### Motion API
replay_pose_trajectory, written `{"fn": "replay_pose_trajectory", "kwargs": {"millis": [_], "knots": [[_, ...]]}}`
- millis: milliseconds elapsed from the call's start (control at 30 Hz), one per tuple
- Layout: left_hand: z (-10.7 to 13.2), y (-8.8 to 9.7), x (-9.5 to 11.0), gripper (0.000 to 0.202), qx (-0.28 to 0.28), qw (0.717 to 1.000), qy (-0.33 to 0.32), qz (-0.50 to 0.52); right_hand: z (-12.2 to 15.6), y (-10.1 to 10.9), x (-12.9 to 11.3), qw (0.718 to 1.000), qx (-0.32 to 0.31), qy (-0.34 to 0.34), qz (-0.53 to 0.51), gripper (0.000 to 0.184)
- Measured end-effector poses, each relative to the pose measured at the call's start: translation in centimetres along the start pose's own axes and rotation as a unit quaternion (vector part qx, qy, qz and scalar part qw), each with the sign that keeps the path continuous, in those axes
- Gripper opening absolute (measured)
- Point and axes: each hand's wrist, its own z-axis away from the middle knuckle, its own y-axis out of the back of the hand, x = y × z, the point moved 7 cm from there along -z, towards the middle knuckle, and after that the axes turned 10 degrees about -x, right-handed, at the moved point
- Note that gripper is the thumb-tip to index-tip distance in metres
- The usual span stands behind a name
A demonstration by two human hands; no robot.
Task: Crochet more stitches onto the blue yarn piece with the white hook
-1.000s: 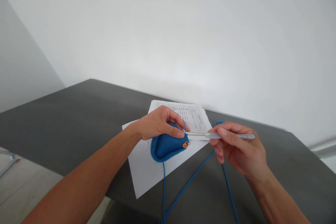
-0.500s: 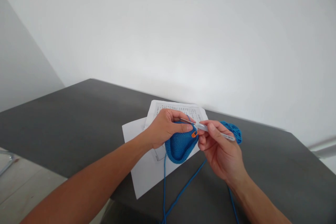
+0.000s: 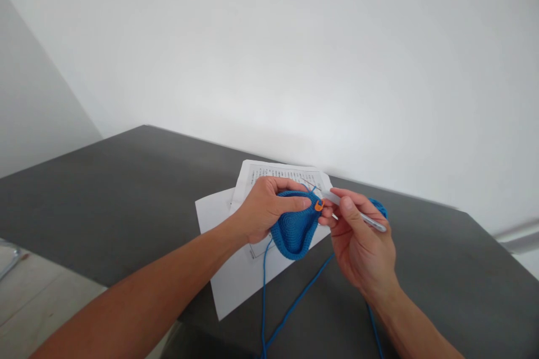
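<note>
"Blue all over: clamping what?"

"With left hand (image 3: pixel 266 210), clamping the crochet piece (image 3: pixel 295 231); with right hand (image 3: pixel 365 251), gripping the hook (image 3: pixel 373 223); apparently stitching beside the orange marker (image 3: pixel 319 206), above the printed sheet (image 3: pixel 252 175)."

"Needing what next?"

"Likely needing a firm pinch while catching yarn (image 3: pixel 264 291)."

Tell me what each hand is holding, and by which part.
The left hand pinches the blue crochet piece by its upper rim; the right hand holds the crochet hook by its handle.
</note>
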Motion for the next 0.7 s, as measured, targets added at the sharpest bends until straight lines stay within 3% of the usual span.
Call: {"fn": "replay_pose_trajectory", "kwargs": {"millis": [500, 700], "knots": [[0.0, 0.2, 0.9, 0.031, 0.007, 0.994, -0.06, -0.091, -0.4, 0.3, -0.9, 0.997, -0.043, 0.016, 0.066, 0.017], [0.2, 0.3, 0.9, 0.045, 0.02, 0.994, -0.046, -0.101, -0.4, 0.5, -1.2, 0.994, -0.063, 0.015, 0.088, 0.016]]}}
